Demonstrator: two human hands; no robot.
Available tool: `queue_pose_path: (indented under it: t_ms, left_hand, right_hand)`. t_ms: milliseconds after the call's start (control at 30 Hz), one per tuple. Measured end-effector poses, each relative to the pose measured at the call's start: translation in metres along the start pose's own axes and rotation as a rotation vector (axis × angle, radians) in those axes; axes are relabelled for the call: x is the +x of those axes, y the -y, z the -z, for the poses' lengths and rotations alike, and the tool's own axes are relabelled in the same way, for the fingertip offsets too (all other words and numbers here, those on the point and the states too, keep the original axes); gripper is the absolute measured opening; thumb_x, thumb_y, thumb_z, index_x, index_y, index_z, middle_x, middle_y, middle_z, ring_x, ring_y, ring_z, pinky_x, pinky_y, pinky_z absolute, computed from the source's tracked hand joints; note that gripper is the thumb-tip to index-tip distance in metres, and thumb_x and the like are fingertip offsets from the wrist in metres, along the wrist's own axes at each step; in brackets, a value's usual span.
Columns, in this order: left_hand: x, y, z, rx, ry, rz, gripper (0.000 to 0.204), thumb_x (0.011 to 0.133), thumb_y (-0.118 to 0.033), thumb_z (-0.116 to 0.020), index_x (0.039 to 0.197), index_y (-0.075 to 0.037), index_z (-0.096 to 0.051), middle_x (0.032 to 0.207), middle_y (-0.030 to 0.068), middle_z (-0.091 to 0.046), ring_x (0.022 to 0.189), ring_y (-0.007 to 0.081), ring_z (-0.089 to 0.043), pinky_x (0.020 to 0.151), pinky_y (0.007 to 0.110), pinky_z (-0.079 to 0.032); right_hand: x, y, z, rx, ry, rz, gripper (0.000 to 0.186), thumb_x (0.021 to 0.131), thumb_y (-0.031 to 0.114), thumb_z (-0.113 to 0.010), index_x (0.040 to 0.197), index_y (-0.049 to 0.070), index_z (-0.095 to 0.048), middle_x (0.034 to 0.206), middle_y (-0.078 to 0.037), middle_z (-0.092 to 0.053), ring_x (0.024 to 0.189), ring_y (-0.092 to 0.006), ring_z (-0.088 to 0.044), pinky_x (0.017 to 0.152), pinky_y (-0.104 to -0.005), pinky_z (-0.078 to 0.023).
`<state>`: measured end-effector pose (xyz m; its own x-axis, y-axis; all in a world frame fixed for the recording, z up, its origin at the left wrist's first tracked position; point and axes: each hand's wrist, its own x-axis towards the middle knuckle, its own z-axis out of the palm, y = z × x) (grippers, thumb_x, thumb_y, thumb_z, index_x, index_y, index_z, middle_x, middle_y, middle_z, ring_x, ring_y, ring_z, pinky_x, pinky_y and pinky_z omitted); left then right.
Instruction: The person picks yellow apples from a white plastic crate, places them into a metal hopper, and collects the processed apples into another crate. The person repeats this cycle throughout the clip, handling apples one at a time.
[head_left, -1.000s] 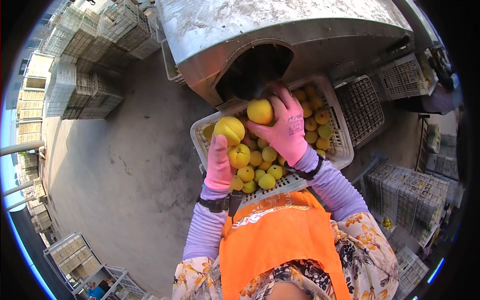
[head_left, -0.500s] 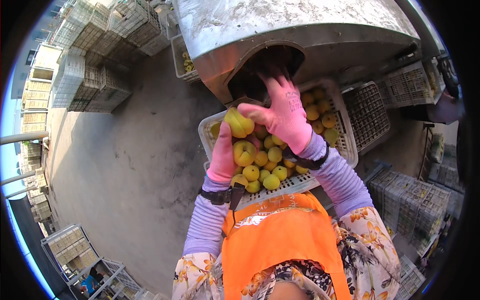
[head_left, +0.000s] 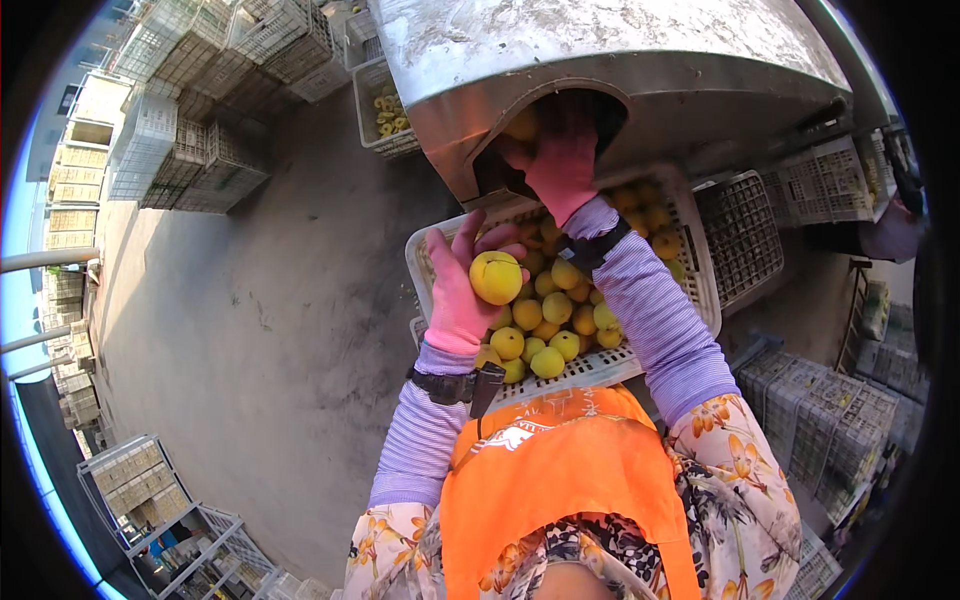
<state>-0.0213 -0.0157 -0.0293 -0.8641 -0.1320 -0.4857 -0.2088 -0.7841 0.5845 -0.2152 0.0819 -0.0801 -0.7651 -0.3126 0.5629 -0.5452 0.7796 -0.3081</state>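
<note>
A smooth, round, yellow fruit [head_left: 496, 277] is resting in the pink-gloved left hand [head_left: 455, 295], whose fingers are curling loosely around it above the left part of a white, rectangular plastic crate [head_left: 704, 265]. The pink-gloved right hand [head_left: 562, 168] is reaching into a dark, rounded opening [head_left: 492, 172] in a scuffed, silver metal housing [head_left: 620, 30]; a second yellow fruit [head_left: 522, 124] is showing in the shade by its fingers — whether they are gripping it, or how far they are spreading, I cannot tell. Below the hands, many small yellow and yellow-green fruits [head_left: 550, 310] are filling the white crate. A dark, gridded plastic crate [head_left: 740, 240] is standing just beside it on the right, while a pale plastic crate [head_left: 390, 148] holding yellowish pieces is sitting left of the housing. The person is wearing a bright orange apron [head_left: 560, 480] and purple-and-white striped sleeves [head_left: 665, 325] — grey floor [head_left: 290, 330] is stretching away to the left, toward tall stacks of pale crates [head_left: 190, 60].
</note>
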Motion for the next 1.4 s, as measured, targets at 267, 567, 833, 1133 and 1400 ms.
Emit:
queue_pose_path:
  t_ms: [267,567,833,1133,1400]
  left_hand:
    - [-0.002,-0.005,-0.026,-0.004,0.008,-0.246,0.074,0.107,-0.064,-0.034,0.157,-0.009,-0.037,0.144,0.0133,-0.057,0.126,0.0271,-0.058,0.109,0.045,-0.048]
    - [0.003,0.0,-0.04,0.145,0.027,-0.5,0.051,0.111,-0.03,-0.039,0.156,-0.007,-0.037,0.152,0.0139,-0.05,0.13,0.0245,-0.056,0.114,0.043,-0.041]
    - [0.022,0.058,0.042,0.791,-0.123,-0.476,0.048,0.108,-0.025,-0.051,0.151,-0.004,-0.044,0.146,0.0135,-0.054,0.133,0.0236,-0.054,0.11,0.042,-0.045]
    - [0.057,0.19,0.025,1.924,-0.074,-0.246,0.071,0.096,-0.032,-0.064,0.159,-0.017,-0.037,0.153,0.0197,-0.044,0.124,0.0408,-0.053,0.097,0.051,-0.05]
    - [0.079,0.218,0.045,1.798,-0.026,-0.285,0.069,0.088,-0.024,-0.068,0.153,-0.02,-0.044,0.145,0.0209,-0.048,0.129,0.0427,-0.051,0.096,0.057,-0.051]
  right_hand:
    - [-0.045,0.044,0.151,0.374,0.337,0.226,0.095,0.068,0.061,-0.085,0.137,0.002,-0.058,0.143,-0.018,-0.056,0.14,-0.0428,-0.045,0.116,-0.0549,-0.035]
    - [-0.053,0.033,0.11,0.277,0.1,0.013,0.069,0.068,0.042,-0.086,0.124,0.006,-0.068,0.138,-0.011,-0.058,0.134,-0.04,-0.048,0.113,-0.0559,-0.037]
    - [0.003,-0.003,0.007,0.008,-0.118,0.057,0.068,0.08,0.055,-0.075,0.13,0.01,-0.066,0.141,-0.014,-0.058,0.137,-0.042,-0.047,0.112,-0.057,-0.035]
    - [0.045,0.024,0.102,0.321,0.247,0.094,0.041,0.095,0.052,-0.064,0.105,0.016,-0.078,0.097,-0.012,-0.075,0.086,-0.0336,-0.072,0.076,-0.0467,-0.056]
    - [-0.194,-0.085,0.088,-0.422,1.561,-0.054,0.064,0.081,0.056,-0.074,0.118,0.004,-0.068,0.12,-0.017,-0.07,0.106,-0.0357,-0.07,0.089,-0.0467,-0.055]
